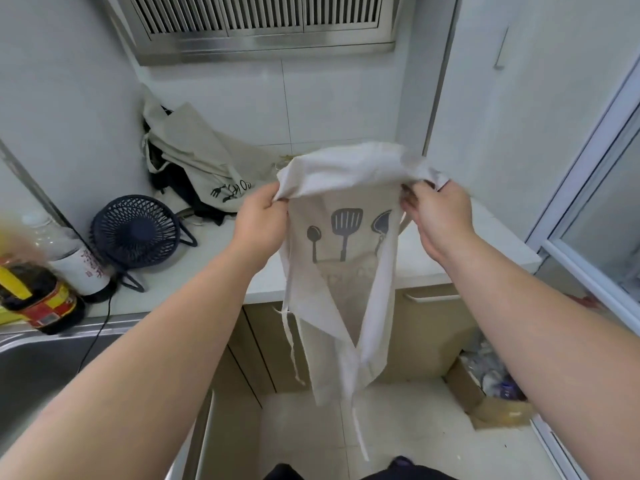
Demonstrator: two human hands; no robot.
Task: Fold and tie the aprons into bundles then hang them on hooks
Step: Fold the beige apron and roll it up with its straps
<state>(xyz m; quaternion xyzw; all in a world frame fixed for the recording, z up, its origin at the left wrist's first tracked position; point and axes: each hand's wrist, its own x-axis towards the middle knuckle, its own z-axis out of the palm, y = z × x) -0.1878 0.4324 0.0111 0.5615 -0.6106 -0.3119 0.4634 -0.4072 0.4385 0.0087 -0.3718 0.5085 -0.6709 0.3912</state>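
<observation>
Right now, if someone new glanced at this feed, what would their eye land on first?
The pale apron printed with grey kitchen utensils, held up mid-frame in front of the counter, its top bunched in the left hand and right hand. Behind it a heap of more aprons slumps in the counter's back corner. A dark blue fan stands on the counter to the left, near the sink.

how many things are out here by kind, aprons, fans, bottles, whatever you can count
held apron: 1
apron heap: 1, number of aprons inside unclear
fan: 1
bottles: 2
total: 5, counting the heap as one
</observation>
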